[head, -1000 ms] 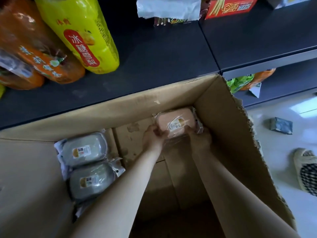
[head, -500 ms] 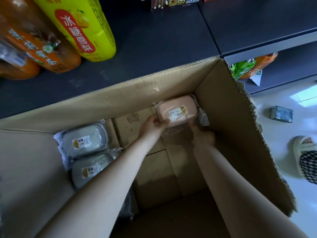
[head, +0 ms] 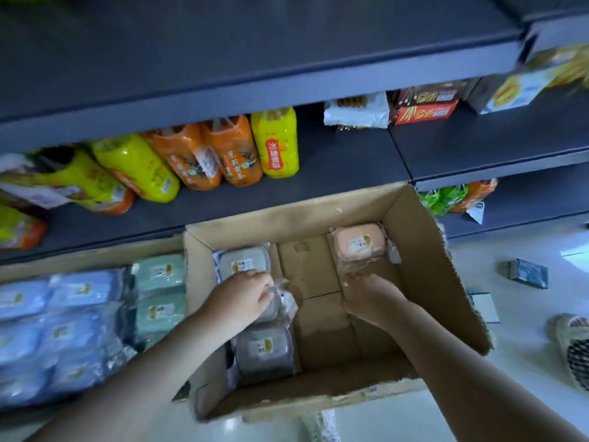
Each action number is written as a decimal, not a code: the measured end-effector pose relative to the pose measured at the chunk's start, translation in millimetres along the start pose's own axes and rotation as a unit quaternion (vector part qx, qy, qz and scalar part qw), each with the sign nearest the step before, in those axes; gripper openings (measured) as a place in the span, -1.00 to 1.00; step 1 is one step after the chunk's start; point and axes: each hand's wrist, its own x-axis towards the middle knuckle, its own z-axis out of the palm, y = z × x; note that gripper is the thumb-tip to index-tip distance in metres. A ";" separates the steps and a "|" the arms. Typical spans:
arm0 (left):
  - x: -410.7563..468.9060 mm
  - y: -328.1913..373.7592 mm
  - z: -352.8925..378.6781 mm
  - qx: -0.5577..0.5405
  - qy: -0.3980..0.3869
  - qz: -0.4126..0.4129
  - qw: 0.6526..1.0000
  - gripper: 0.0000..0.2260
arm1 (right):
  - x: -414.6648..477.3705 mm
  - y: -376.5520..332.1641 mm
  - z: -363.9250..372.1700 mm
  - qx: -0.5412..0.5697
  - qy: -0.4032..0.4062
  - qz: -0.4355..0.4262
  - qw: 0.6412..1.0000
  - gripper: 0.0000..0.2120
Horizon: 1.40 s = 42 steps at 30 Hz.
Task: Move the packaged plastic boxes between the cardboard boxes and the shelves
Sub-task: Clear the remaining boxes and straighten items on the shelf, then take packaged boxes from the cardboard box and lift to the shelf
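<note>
An open cardboard box (head: 424,282) stands on the floor against the dark shelves (head: 334,173). A pink packaged plastic box (head: 358,242) lies in its far right corner. Three grey packaged boxes lie in a row along its left side, the far one (head: 243,261) and the near one (head: 264,350) in plain sight. My left hand (head: 242,301) lies over the middle grey box, fingers curled into its plastic wrap. My right hand (head: 369,298) hovers just below the pink box, with loosely bent fingertips at the edge of its wrapper.
A second cardboard box (head: 95,253) on the left holds several blue and green packaged boxes (head: 159,291). Yellow and orange bottle packs (head: 223,154) and snack cartons (head: 424,103) fill the shelf. A sandalled foot (head: 573,349) and a small dark packet (head: 527,274) are on the floor at right.
The view has pulled back and up. The pink box has been set down in the far right corner. My left hand let go of it and moved left onto a grey box.
</note>
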 end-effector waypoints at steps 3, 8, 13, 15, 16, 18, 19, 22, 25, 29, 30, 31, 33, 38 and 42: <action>-49.6 -1.3 -35.8 0.153 0.008 0.032 0.988 -0.75 | -49.7 -28.0 -23.3 -0.095 0.052 -0.042 0.993 -0.63; -144.8 4.1 -102.0 0.253 0.066 0.051 0.964 -0.76 | -152.6 -82.7 -50.0 -0.206 0.184 -0.116 0.954 -0.66; -272.3 14.9 -170.0 0.238 0.135 0.050 0.960 -0.72 | -275.7 -129.0 -84.1 -0.256 0.253 -0.135 0.923 -0.66; -319.4 23.7 -195.3 0.230 0.143 0.057 0.961 -0.70 | -323.6 -144.0 -104.1 -0.265 0.256 -0.123 0.922 -0.64; -340.3 29.9 -207.3 0.232 0.145 0.062 0.960 -0.69 | -345.8 -150.7 -113.1 -0.266 0.256 -0.115 0.922 -0.60; -374.8 46.0 -232.7 0.235 0.163 0.071 0.956 -0.68 | -386.5 -161.9 -132.7 -0.247 0.269 -0.101 0.925 -0.57; -389.5 54.9 -246.7 0.229 0.181 0.073 0.954 -0.68 | -405.1 -167.1 -143.3 -0.234 0.286 -0.097 0.924 -0.58; -422.0 78.8 -289.2 0.222 0.244 0.089 0.940 -0.68 | -452.1 -180.4 -176.6 -0.233 0.337 -0.101 0.906 -0.57; -443.5 96.4 -325.4 0.240 0.277 0.089 0.926 -0.67 | -489.2 -185.9 -206.5 -0.251 0.371 -0.113 0.887 -0.55; -453.6 112.9 -359.7 0.268 0.312 0.056 0.910 -0.74 | -519.8 -180.1 -245.0 -0.269 0.415 -0.117 0.861 -0.57; -453.3 116.9 -367.2 0.273 0.321 0.049 0.905 -0.75 | -523.7 -177.5 -254.7 -0.267 0.424 -0.119 0.857 -0.58; -452.0 120.5 -374.2 0.273 0.329 0.042 0.903 -0.75 | -526.1 -174.9 -264.4 -0.264 0.432 -0.121 0.854 -0.58; -447.4 128.0 -388.1 0.269 0.339 0.031 0.901 -0.75 | -529.5 -170.3 -283.6 -0.261 0.438 -0.120 0.852 -0.59; -429.1 137.3 -425.2 0.269 0.345 -0.003 0.899 -0.70 | -519.8 -164.9 -336.6 -0.263 0.449 -0.136 0.843 -0.56; -417.1 135.4 -455.7 0.269 0.350 -0.038 0.896 -0.70 | -504.7 -166.9 -376.4 -0.260 0.463 -0.159 0.832 -0.55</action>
